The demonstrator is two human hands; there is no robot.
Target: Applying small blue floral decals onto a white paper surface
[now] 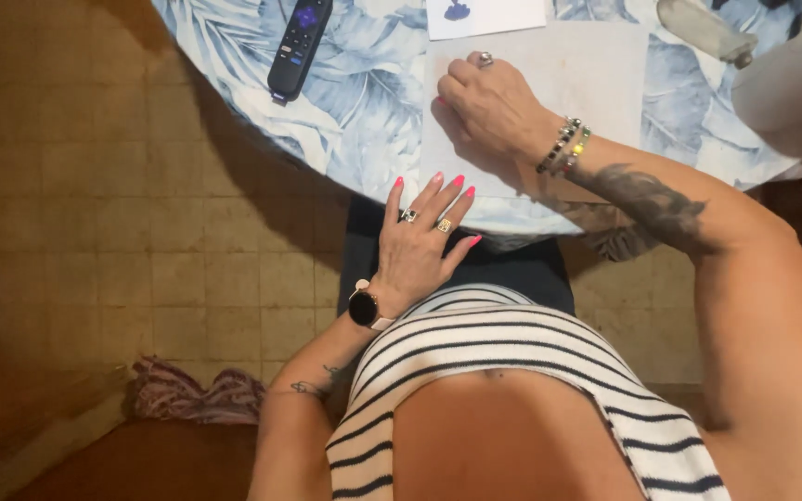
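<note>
1. A worn tan tile floor [95,186] lies under a round table [364,121] covered in a pale blue leaf-print cloth.
2. The right hand [489,102] rests on a white sheet of paper [596,74] on the table, near the sheet's left edge; its fingers are curled under and pressed together, and I cannot tell whether they pinch anything.
3. The left hand [424,237] lies flat at the table's near edge with its 5 fingers spread, fingertips touching the lower left corner of the sheet and holding nothing.
4. A black remote control [299,42] lies on the cloth, well apart to the left of the paper.
5. A smaller white card with a dark blue mark [485,14] sits just beyond the sheet's far edge.
6. A striped cloth [197,394] lies bunched on the floor.
</note>
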